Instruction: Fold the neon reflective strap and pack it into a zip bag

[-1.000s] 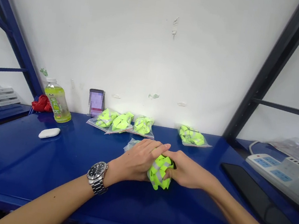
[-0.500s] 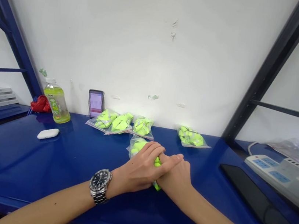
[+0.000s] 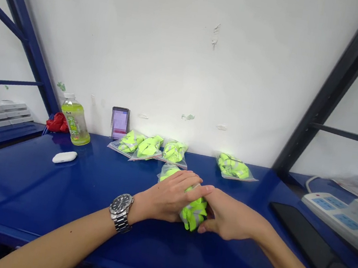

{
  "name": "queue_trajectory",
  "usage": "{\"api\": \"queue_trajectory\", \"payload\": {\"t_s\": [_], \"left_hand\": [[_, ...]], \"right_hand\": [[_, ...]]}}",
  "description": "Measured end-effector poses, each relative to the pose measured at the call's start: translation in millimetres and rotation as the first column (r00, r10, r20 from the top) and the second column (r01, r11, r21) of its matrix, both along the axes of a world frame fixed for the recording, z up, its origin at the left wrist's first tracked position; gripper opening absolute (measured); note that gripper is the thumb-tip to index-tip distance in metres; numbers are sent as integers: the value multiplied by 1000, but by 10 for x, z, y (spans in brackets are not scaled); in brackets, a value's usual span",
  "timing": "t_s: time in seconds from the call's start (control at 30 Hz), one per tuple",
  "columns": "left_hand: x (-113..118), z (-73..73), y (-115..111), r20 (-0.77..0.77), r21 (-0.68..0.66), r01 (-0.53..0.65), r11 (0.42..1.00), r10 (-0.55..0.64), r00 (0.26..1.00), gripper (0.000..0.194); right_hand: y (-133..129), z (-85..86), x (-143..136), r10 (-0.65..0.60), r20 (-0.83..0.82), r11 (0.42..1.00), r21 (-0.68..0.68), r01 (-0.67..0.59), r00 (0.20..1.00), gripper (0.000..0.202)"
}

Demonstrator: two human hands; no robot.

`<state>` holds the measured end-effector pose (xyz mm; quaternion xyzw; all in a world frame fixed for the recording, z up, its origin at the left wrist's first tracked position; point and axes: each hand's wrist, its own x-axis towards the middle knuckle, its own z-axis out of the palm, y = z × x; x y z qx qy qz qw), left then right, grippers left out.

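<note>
A clear plastic bag of neon yellow-green strapping with silver-grey bands (image 3: 193, 213) lies on the blue table, between my hands. My left hand (image 3: 172, 197), with a watch on the wrist, lies over its left and upper part, thumb stretched across the top. From the right, my right hand (image 3: 229, 214) grips the bag's side, its thumb low at the near edge and its other fingers mostly hidden. Part of a neon bundle in clear plastic (image 3: 167, 171) shows just beyond my left fingers; whether it is the same bag I cannot tell.
Similar bags (image 3: 148, 147) lie along the wall, with one more bag (image 3: 233, 166) further right. At the left are a drink bottle (image 3: 76, 122), a white earbud case (image 3: 64, 157) and a propped phone (image 3: 119, 123). A black phone (image 3: 304, 236) and a power strip (image 3: 338, 209) lie right.
My right hand has shifted from under my left hand to the bag's right side, uncovering more of the neon strapping. My left hand stays on the bag. The view has shifted slightly.
</note>
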<state>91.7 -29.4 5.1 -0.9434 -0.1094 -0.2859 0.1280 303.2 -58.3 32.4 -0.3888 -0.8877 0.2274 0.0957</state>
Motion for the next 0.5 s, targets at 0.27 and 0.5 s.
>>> {"api": "queue_trajectory", "payload": {"t_s": [0.27, 0.5], "left_hand": [[-55, -3, 27, 155, -67, 121, 990, -110, 982, 90], [-33, -7, -18, 184, -103, 69, 992, -50, 982, 88]], "right_hand": [[41, -161, -60, 62, -135, 998, 33, -58, 989, 36], [-5, -155, -193, -148, 21, 900, 416, 126, 989, 40]]}}
